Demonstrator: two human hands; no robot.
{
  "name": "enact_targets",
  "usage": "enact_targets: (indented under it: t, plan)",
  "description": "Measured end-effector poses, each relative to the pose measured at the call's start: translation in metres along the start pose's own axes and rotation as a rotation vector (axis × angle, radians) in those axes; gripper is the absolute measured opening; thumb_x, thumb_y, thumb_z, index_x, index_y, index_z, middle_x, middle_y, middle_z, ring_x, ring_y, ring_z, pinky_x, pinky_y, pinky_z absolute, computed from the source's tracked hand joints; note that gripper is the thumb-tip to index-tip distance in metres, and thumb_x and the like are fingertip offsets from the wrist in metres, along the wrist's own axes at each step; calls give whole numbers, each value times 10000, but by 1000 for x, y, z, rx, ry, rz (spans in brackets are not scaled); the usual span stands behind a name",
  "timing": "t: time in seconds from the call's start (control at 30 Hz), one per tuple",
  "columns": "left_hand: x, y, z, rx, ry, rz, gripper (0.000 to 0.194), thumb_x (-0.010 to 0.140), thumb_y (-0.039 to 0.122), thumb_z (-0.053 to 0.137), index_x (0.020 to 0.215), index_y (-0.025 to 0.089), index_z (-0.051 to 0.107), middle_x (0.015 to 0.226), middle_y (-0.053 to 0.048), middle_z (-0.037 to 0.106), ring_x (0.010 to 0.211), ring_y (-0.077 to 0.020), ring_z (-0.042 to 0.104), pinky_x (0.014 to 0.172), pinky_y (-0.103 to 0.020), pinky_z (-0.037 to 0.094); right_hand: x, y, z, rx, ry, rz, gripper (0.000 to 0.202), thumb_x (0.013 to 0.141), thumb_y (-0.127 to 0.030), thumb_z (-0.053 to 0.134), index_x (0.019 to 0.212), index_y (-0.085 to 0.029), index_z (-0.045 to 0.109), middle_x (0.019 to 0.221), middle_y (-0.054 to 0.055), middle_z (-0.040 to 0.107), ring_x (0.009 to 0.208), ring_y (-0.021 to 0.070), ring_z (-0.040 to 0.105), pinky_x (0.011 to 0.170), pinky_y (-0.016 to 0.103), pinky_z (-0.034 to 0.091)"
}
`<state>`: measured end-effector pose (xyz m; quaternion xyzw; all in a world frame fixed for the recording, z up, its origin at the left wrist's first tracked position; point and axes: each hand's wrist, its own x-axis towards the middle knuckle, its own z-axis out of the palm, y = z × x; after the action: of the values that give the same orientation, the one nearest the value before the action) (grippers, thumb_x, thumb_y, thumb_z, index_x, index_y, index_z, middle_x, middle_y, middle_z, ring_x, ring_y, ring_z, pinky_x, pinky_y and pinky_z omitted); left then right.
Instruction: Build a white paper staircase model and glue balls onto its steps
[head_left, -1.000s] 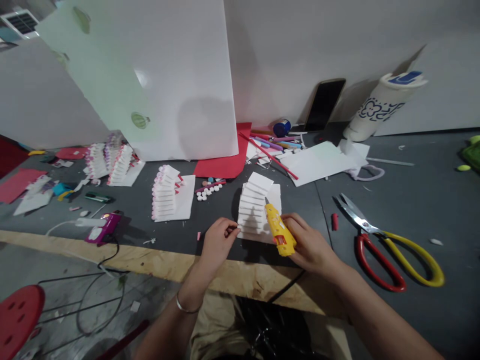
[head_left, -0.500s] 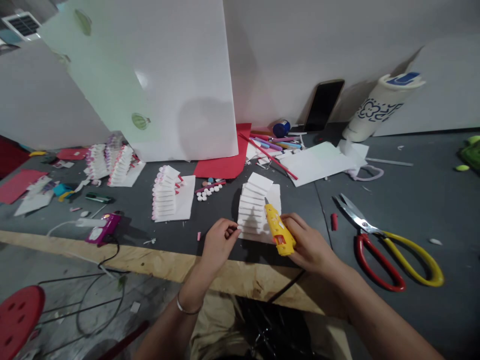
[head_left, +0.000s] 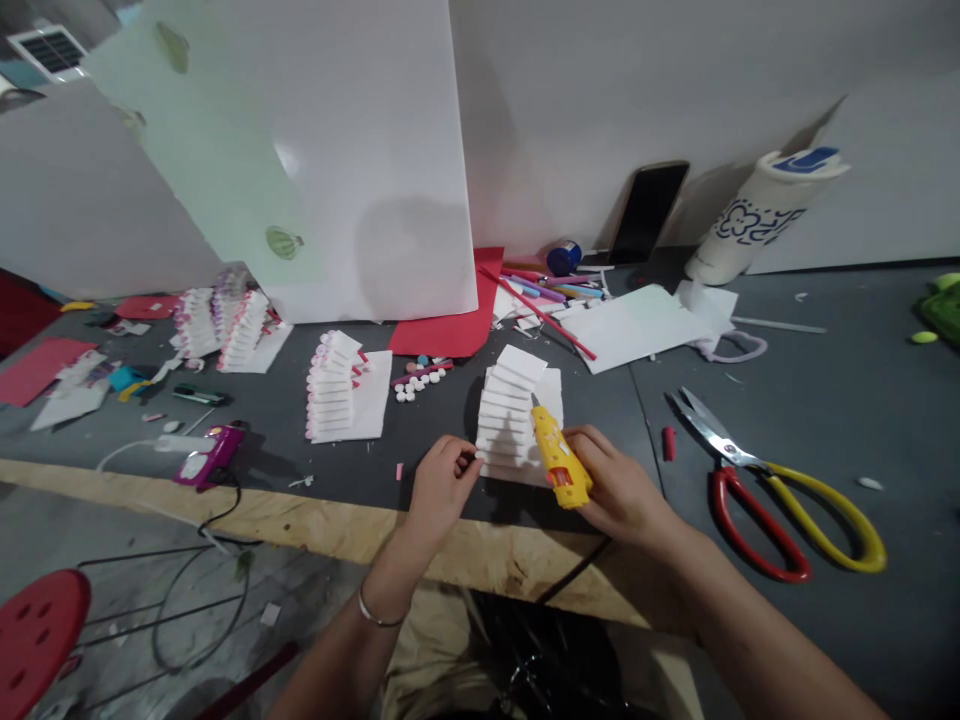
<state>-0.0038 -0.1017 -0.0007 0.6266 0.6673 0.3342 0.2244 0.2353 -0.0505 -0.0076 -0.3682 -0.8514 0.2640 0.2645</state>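
A white model of fanned, stepped foam-like strips [head_left: 506, 405] lies on a white base sheet [head_left: 553, 385] in front of me. Yellow and stubby, a hot glue gun [head_left: 559, 460] sits in my right hand [head_left: 619, 485], its nozzle just over the right ends of the strips. My left hand [head_left: 444, 485] is closed, thumb and fingertips pinched at the lower left edge of the strips; whatever lies between them is too small to make out. To the left stands a similar fan of white strips [head_left: 330, 395] with pink round ends.
Large scissors [head_left: 731, 460] with red and yellow handles lie at right. Small white discs [head_left: 409, 392] sit between the models. A phone [head_left: 649, 212] and a white tumbler [head_left: 750, 220] are at the back. A purple power adapter [head_left: 210, 458] lies near the table's wooden edge [head_left: 322, 525].
Almost nothing differs. The view has shifted very slightly; both hands and the glue gun keep the same places at the white strips.
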Motion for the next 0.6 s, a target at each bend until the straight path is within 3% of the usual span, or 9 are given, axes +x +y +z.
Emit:
enact_targets:
  t: [0.2,0.37,0.6]
  plan:
    - [-1,-2,-1,15,-30,39,78,855,178,594,783,196,619,796,-9,613,712,-135,566,671,-253,479,0,-1,0,-3,7,0,271,792,-190,549,1052,-236,491,1090,111,599,904,246,639,684,339,541]
    - [1,-4,0,-1,-15,-12,13,818,189,637,827,196,632,785,3,621,685,-131,569,647,-254,479,1,-2,-1,-11,15,8,260,789,-203,556,1042,-236,509,1073,108,605,880,238,636,657,322,532]
    - [5,0,-2,-21,2,-24,93,856,218,594,779,198,644,779,-9,641,737,-141,607,671,-262,489,-1,1,1,18,2,-4,278,793,-193,558,1058,-241,488,1094,113,602,907,250,638,675,339,540]
